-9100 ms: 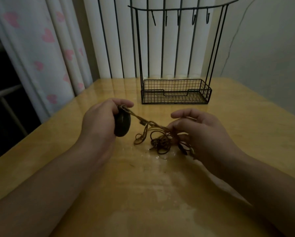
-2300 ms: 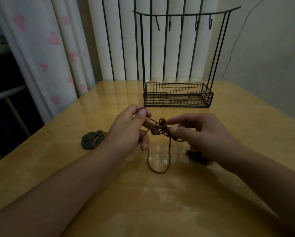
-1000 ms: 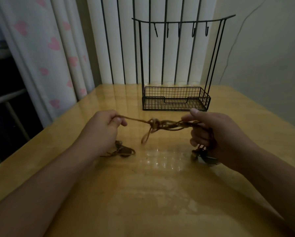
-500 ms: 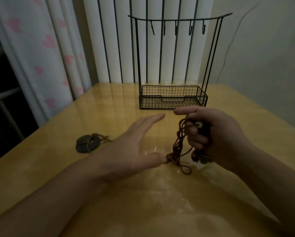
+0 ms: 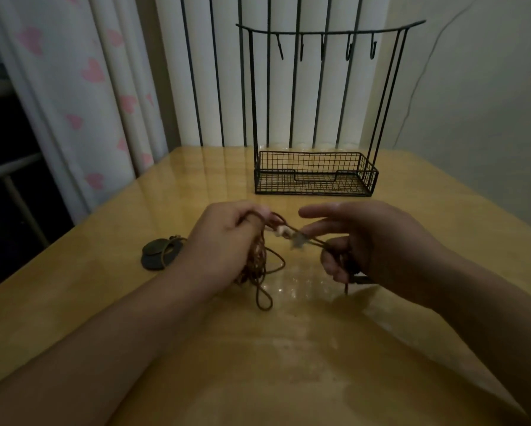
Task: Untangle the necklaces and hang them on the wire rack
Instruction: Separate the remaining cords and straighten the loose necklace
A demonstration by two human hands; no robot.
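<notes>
No legible text or labels

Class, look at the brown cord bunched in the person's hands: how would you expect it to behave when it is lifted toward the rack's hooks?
The brown cord is probably floppy: it sags in loops below the left hand. It seems light, since a finger grip by the right hand holds a strand up. It will likely snag, given the bunched strands.

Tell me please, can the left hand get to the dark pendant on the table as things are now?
Probably yes, but not at once. The pendant lies uncovered on the table, just beside the left hand, with nothing between them. That hand, however, grips a bunch of brown cord, so it would first need to let go.
</notes>
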